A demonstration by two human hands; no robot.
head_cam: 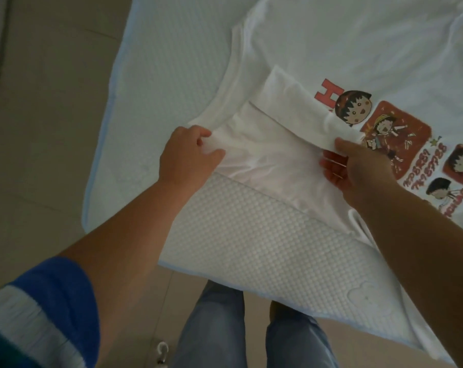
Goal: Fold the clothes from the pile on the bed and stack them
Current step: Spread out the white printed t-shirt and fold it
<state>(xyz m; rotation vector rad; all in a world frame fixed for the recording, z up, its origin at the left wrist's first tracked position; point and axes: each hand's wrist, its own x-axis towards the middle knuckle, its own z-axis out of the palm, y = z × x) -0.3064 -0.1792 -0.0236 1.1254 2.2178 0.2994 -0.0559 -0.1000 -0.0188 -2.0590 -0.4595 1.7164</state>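
On the bed (172, 57), both hands' fingers (207, 152) apparently pinch the white T-shirt (318, 49) sleeve.

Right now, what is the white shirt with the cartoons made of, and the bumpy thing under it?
The white T-shirt looks like soft, matte cotton knit: it wrinkles and folds limply where the left hand and right hand pinch it. Its cartoon print looks like flat printed ink. The bed pad seems a quilted fabric with a raised dot texture and a light blue edge; the exact fibre cannot be told.
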